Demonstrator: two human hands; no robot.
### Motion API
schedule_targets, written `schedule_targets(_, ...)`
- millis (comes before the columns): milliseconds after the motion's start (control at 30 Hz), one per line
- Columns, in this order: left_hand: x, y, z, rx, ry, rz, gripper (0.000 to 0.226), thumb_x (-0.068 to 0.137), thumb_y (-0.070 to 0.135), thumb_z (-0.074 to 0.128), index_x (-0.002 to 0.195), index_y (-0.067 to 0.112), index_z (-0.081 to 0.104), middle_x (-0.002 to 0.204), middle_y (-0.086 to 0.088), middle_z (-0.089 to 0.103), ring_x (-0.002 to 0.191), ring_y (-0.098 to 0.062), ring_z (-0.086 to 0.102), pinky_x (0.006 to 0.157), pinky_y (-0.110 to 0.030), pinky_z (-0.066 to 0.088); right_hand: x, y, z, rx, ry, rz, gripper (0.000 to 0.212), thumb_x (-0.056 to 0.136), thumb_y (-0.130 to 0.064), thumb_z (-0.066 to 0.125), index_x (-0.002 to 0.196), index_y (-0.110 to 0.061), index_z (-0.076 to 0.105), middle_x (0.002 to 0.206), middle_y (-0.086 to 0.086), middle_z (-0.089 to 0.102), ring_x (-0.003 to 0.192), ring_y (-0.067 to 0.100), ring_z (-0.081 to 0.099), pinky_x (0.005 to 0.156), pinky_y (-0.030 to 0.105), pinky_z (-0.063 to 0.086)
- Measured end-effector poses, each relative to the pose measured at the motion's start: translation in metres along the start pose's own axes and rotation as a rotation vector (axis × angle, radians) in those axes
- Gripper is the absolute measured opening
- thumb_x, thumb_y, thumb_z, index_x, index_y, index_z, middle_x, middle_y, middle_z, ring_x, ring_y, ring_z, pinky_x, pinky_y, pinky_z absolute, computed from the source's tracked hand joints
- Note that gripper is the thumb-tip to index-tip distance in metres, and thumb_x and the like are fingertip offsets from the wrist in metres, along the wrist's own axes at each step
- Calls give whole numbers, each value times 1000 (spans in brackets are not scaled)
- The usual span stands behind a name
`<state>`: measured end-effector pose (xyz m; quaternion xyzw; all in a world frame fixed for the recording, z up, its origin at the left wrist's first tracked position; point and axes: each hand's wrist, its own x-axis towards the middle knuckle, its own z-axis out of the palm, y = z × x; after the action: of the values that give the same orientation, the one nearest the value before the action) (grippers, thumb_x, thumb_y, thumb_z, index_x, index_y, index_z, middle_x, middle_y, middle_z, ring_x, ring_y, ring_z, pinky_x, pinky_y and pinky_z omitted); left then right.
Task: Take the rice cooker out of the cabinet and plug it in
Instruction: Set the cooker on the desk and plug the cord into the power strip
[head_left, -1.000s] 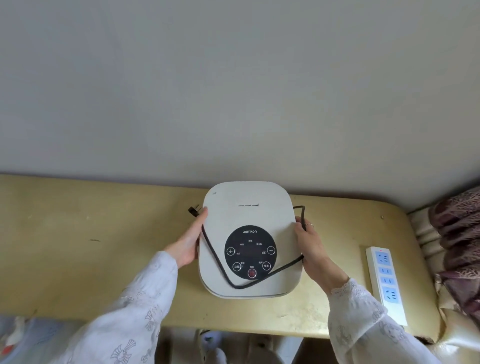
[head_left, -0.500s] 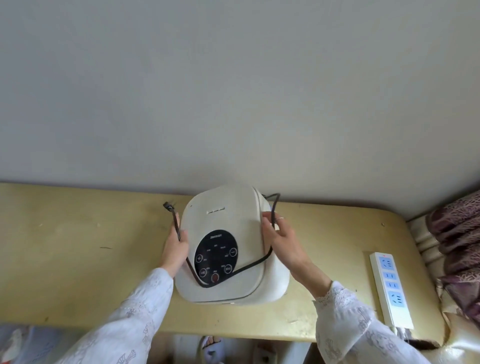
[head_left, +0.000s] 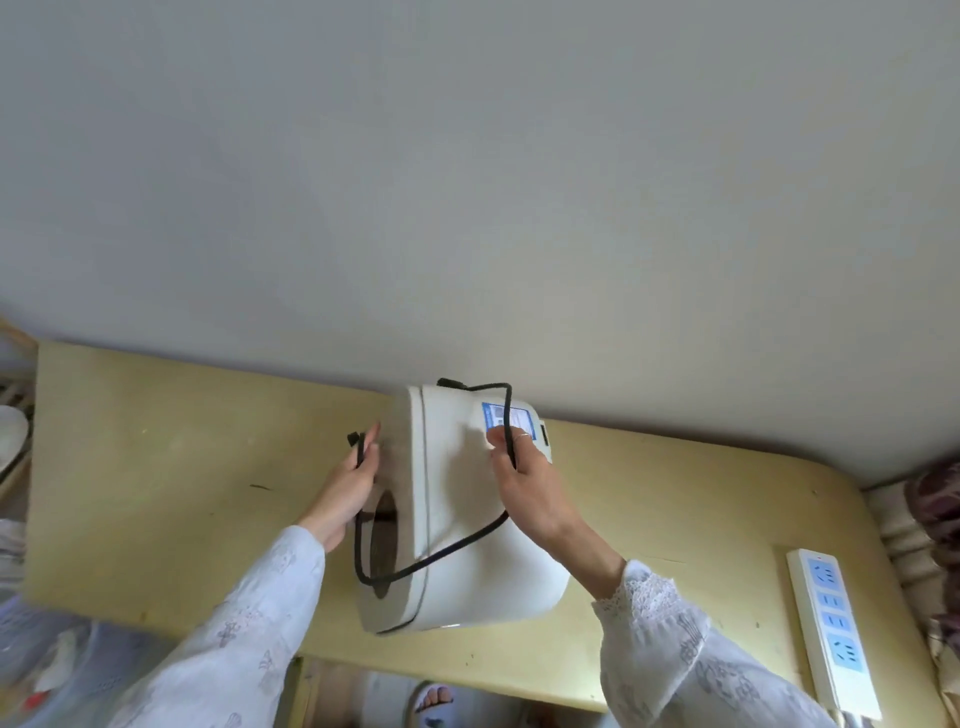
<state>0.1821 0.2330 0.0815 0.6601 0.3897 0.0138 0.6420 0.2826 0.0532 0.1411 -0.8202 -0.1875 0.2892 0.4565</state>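
Observation:
The white rice cooker (head_left: 467, 519) is tipped on its side on the yellow table (head_left: 156, 467), lid facing left and a blue label up top. Its black power cord (head_left: 447, 548) loops around the body. The plug (head_left: 354, 440) sticks out by my left hand's fingertips. My left hand (head_left: 345, 493) lies flat against the lid with straight fingers, the cord passing under it. On the cooker's right side, my right hand (head_left: 530, 488) grips the body, the cord running between its fingers.
A white power strip (head_left: 831, 634) with blue sockets lies on the table's right end. A grey wall rises right behind the table. Patterned fabric (head_left: 935, 499) sits at the far right. A person's foot (head_left: 436, 696) shows below the table edge.
The cooker has gone from flat with its control panel up to tipped on its side, lid turned left. Both hands turned with it, and the view shifted right.

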Motion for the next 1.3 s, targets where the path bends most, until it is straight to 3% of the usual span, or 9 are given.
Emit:
schedule_targets(100, 6, 9, -25, -23, 64, 60, 42, 99, 39, 29, 141, 42, 26, 151, 8, 29, 134, -9, 28, 110, -33, 23, 5, 1, 11, -62, -26, 16, 30, 100, -34, 36, 115, -14, 53, 100, 7, 63, 92, 29, 55, 79, 32, 41)
schedule_targets(267, 1, 6, -53, -69, 71, 114, 45, 97, 42, 29, 142, 42, 23, 141, 20, 29, 129, 3, 26, 109, -22, 21, 1, 2, 48, -61, -106, -81, 28, 101, -28, 33, 121, -17, 49, 107, 6, 65, 94, 32, 57, 74, 26, 37)
schedule_targets(333, 0, 0, -50, -41, 49, 136, 45, 99, 35, 29, 143, 38, 21, 144, 21, 26, 133, 3, 22, 114, -25, 16, 1, 3, 50, -34, -92, -86, 29, 101, -28, 34, 124, -21, 50, 118, 5, 66, 105, 31, 59, 80, 26, 39)
schedule_targets(500, 0, -6, -39, 87, 110, 176, 49, 99, 19, 34, 143, 36, 22, 144, 12, 30, 128, 0, 26, 107, -22, 17, 6, 6, 42, 12, -83, -81, 28, 99, -38, 38, 112, -21, 56, 107, 12, 69, 102, 31, 60, 86, 32, 44)
schedule_targets(733, 11, 4, -8, 187, 192, 258, 51, 96, 14, 40, 142, 33, 29, 146, 5, 40, 123, -5, 38, 101, -18, 24, -2, 25, 18, 101, 5, -57, 18, 97, -30, 47, 99, -16, 60, 83, -8, 65, 82, 12, 56, 67, 7, 39)
schedule_targets(933, 21, 6, 24, 336, 173, 292, 46, 97, 18, 35, 142, 26, 32, 143, -7, 40, 128, -17, 40, 98, -21, 25, 3, 25, -39, 679, 163, 185, 11, 95, -12, 52, 86, -9, 58, 46, -5, 57, 51, 9, 57, 77, 30, 51)
schedule_targets(1033, 17, 7, 27, 338, 207, 314, 44, 97, 14, 32, 140, 24, 35, 139, -10, 44, 125, -19, 42, 100, -26, 29, 10, 20, -70, 1094, 205, 247, 17, 95, -11, 52, 81, -4, 56, 44, -1, 45, 43, 12, 46, 62, 30, 58)
schedule_targets(1167, 10, 11, 31, 334, 280, 272, 42, 97, 10, 31, 138, 17, 38, 137, -11, 48, 126, -26, 44, 102, -31, 32, 25, 20, -106, 1385, 321, 393, 37, 101, -24, 38, 67, -10, 41, 45, 1, 38, 47, 13, 33, 44, 22, 42)
schedule_targets(1300, 2, 26, 41, 426, 326, 262, 39, 96, 10, 33, 134, 9, 42, 137, -15, 47, 127, -30, 43, 104, -40, 36, 31, 37, -131, 1230, 475, 429, 34, 98, -14, 18, 65, -17, 25, 52, -1, 23, 32, 9, 22, 32, 15, 19)
